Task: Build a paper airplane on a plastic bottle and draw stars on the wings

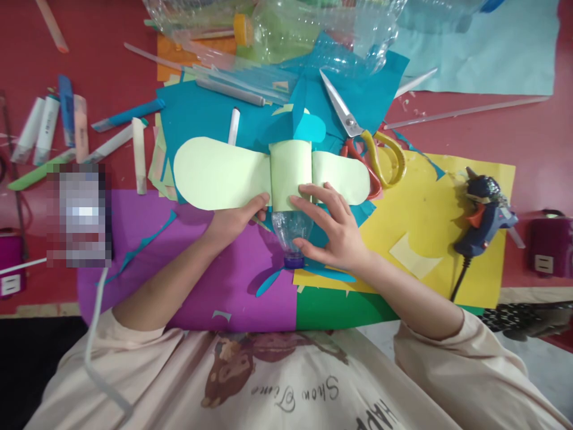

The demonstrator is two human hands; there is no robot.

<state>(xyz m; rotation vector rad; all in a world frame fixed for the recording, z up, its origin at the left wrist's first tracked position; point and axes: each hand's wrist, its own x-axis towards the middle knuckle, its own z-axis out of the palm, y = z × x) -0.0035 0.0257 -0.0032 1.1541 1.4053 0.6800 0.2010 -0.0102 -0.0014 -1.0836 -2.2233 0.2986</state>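
A clear plastic bottle (292, 230) with a purple cap lies in the middle, cap toward me. Pale green paper (290, 167) is wrapped round its body. Two pale green paper wings stick out from it, the long left wing (215, 173) and the shorter right wing (342, 176). My left hand (233, 221) presses its fingertips on the lower edge of the left wing beside the bottle. My right hand (333, 227) lies with fingers spread over the wrap's lower right edge and the bottle's shoulder.
Yellow-handled scissors (362, 143) lie behind the right wing. A blue glue gun (483, 209) rests on yellow paper (447, 251) at the right. Markers (49, 125) lie at the left, cut plastic bottles (290, 30) at the back. Purple (215, 280), green and teal sheets cover the red table.
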